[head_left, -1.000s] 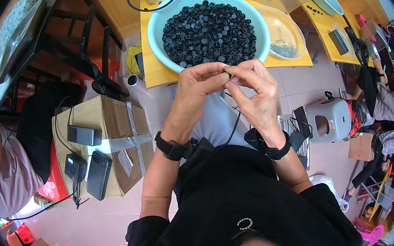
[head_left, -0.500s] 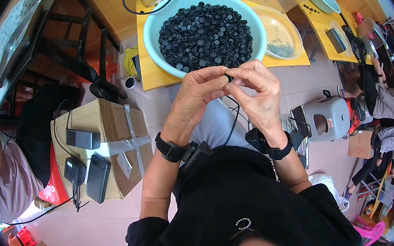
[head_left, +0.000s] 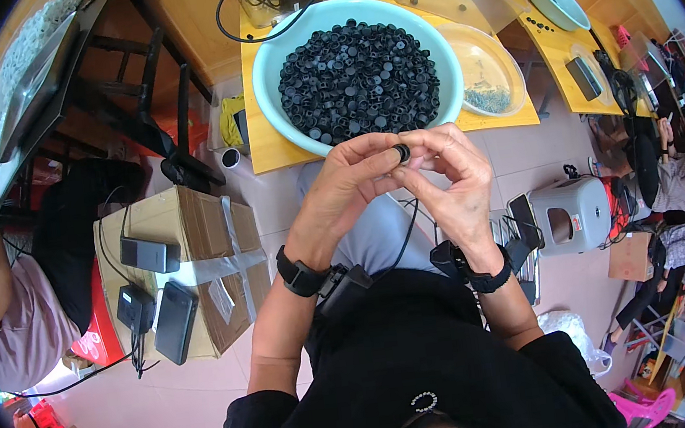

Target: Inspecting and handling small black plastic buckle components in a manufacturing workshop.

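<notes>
A small round black plastic piece (head_left: 401,153), ring-like or cap-like, is pinched between my two hands just off the table's near edge. My left hand (head_left: 343,182) grips it with thumb and index finger. On its other side, the fingertips of my right hand (head_left: 459,184) are bent against it, partly hiding it. Beyond my hands stands a light blue basin (head_left: 265,96) heaped with small black plastic caps and rings (head_left: 357,81). Each wrist wears a black strap with a small device.
Right of the basin, a shallow clear dish (head_left: 516,67) holds tiny metallic bits (head_left: 487,98). A clear tray with a few black pieces and a coiled black cable (head_left: 288,30) lie behind. Cardboard boxes (head_left: 224,291) with electronic devices stand left. Other people sit at both sides.
My hands and the basin appear slightly lower in view. The black piece has tilted, so its round rim shows more between my fingers.
</notes>
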The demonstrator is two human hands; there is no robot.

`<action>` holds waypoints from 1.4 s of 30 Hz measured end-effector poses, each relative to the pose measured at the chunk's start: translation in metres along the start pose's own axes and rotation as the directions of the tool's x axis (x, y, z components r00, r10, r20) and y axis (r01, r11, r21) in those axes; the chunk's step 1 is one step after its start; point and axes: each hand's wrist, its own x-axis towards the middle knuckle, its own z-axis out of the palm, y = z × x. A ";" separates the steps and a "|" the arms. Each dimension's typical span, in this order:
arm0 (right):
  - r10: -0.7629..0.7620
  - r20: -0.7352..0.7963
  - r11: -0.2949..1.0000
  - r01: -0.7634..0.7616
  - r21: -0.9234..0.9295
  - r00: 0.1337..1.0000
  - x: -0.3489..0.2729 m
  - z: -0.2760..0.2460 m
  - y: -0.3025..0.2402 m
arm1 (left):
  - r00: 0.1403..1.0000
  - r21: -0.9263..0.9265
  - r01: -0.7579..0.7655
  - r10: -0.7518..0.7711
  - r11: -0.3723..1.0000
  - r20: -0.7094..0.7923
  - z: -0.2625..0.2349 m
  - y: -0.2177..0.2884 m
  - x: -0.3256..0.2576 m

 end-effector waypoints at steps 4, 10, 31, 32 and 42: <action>-0.110 0.066 0.982 0.119 -0.147 0.992 0.002 -0.008 -0.001 | 1.000 0.005 0.021 -0.021 1.000 0.010 0.007 0.001 0.002; 0.006 0.050 0.998 -0.009 0.059 0.999 0.007 -0.020 0.008 | 0.995 -0.023 0.099 -0.099 0.995 -0.027 0.017 0.005 0.005; -0.277 -0.061 0.878 0.227 -0.420 0.959 0.003 -0.051 0.013 | 0.985 0.184 0.172 -0.164 0.968 -0.059 0.047 -0.017 0.030; -0.305 -0.056 0.860 0.250 -0.445 0.951 0.004 -0.052 0.013 | 0.981 0.198 0.194 -0.184 0.961 -0.067 0.048 -0.018 0.033; -0.376 -0.105 0.754 0.238 -0.613 0.921 0.006 -0.099 0.024 | 0.956 0.189 0.291 -0.295 0.938 -0.009 0.068 -0.037 0.049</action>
